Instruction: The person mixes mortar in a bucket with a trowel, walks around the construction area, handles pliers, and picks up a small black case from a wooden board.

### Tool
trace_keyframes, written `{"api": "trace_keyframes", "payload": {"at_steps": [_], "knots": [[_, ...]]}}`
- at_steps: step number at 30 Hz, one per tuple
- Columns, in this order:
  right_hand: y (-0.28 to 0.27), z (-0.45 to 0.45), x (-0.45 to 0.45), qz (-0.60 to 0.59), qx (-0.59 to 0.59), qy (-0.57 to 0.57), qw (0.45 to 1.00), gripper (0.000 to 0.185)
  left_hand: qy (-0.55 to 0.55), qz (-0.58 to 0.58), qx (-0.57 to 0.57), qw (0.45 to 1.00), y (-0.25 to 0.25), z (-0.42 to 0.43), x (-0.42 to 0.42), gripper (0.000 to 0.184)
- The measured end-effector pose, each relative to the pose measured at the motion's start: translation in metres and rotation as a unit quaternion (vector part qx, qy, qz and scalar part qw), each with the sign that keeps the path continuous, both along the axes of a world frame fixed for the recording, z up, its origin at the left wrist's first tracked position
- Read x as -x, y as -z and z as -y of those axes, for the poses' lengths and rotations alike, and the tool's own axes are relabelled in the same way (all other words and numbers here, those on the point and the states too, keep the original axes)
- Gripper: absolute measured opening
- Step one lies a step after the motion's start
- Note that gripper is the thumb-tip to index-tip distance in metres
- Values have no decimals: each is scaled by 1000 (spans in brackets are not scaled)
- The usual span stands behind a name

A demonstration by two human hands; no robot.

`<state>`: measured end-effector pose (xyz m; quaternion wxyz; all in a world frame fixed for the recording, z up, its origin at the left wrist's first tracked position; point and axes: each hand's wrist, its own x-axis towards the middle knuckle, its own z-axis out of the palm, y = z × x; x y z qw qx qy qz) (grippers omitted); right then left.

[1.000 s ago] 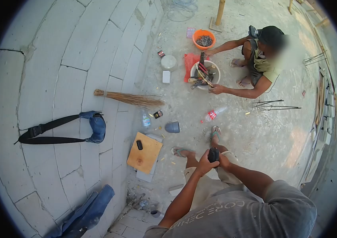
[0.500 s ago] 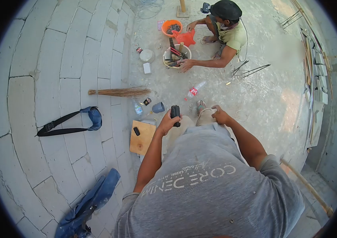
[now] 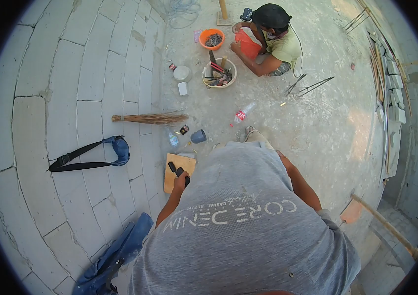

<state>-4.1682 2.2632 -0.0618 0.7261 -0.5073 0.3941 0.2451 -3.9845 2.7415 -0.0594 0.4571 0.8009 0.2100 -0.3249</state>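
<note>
My left hand [image 3: 183,181] is closed around a small black handheld device [image 3: 181,173], low over the wooden board [image 3: 187,162] by the block wall. Just beyond the device, another small black object [image 3: 171,166] lies on that board. My right hand [image 3: 281,156] is mostly hidden behind the edge of my grey shirt, near my leg, and its fingers do not show. A dark blue cup [image 3: 198,136] lies on the floor ahead of the board.
A person [image 3: 278,46] crouches ahead, handling a red plastic bag [image 3: 248,45]. Beside them are an orange basin [image 3: 212,38] and a white bucket of tools [image 3: 220,84]. A broom [image 3: 150,118], plastic bottle [image 3: 244,113] and bent metal rods [image 3: 312,87] lie around.
My left hand has moved down and left to the board, carrying the device. My right hand has drawn back behind my shirt. The co-worker's hand has left the bucket for the red bag, now lifted.
</note>
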Motion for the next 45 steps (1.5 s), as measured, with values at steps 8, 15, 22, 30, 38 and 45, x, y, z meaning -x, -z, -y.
{"api": "trace_keyframes", "payload": {"at_steps": [8, 15, 22, 30, 38, 45], "knots": [[-2, 12, -65, 31, -25, -5, 999, 44, -52, -15, 99, 994, -48, 63, -43, 18], [-21, 36, -59, -18, 49, -194, 980, 24, -143, 1, 195, 970, -34, 78, -85, 27], [-1, 21, -69, 92, 72, -93, 989, 34, -34, -19, 56, 998, 1, 55, -53, 32], [24, 24, -61, 115, 195, -93, 970, 38, 13, 16, -67, 998, 154, -34, -1, 56], [-39, 25, -71, 67, 51, -27, 996, 51, -13, -38, 52, 998, 34, 41, -30, 25], [-90, 58, -107, -92, 260, -445, 852, 41, -98, -42, 69, 992, -73, 106, -47, 23]]}}
